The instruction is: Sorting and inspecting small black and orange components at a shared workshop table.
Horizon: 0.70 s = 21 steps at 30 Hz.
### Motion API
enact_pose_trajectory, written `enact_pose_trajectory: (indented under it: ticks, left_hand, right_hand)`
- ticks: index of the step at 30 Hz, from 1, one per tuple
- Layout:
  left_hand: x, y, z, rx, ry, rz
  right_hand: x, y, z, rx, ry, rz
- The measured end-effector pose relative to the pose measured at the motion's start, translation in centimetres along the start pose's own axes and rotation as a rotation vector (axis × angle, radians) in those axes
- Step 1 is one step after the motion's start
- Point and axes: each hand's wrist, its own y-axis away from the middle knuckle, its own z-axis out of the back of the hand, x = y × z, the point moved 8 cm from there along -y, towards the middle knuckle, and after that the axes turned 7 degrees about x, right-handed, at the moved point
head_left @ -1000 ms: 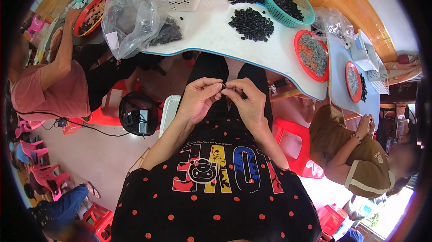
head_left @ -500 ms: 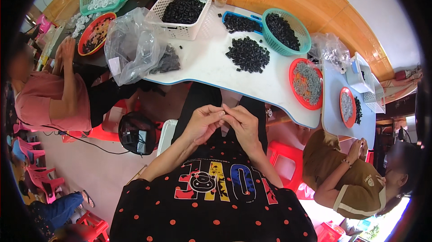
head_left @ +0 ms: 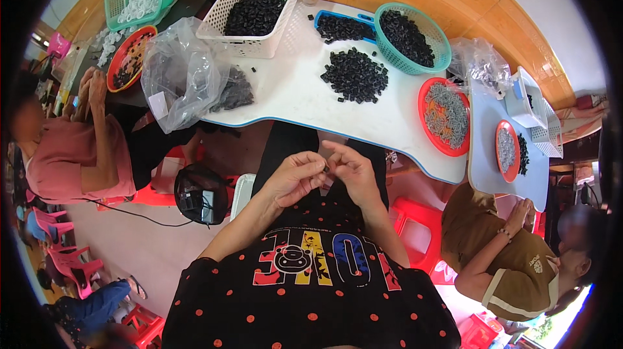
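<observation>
Above my lap, my left hand pinches a small black piece between thumb and fingertips. Most of the piece is hidden, so its exact kind cannot be made out. Right beside it is my right hand, its index finger lifted and its fingers apart; I see nothing held in it. Beyond my hands, on the white table, lies a loose pile of small black plastic pieces. A red round tray with small grey parts stands to its right.
Behind the pile are a blue tray, a green basket and a white basket of black pieces. A clear plastic bag lies left. People sit at either side, near a red stool.
My right hand's index finger has lifted away from my left fingertips, and the small black piece now shows there. The whole view has shifted slightly.
</observation>
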Motion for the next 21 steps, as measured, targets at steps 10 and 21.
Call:
enact_pose_trajectory:
  ticks: [10, 21]
  left_hand:
    - [-33.5, -10.1, 0.8, -0.220, 0.120, -0.719]
    - [-15.3, -19.6, 1.8, -0.216, -1.759, -0.534]
  right_hand:
    - [-6.3, 4.2, 7.7, -0.307, 0.363, -0.174]
    - [-5.4, 3.6, 9.3, -0.406, 0.470, -0.055]
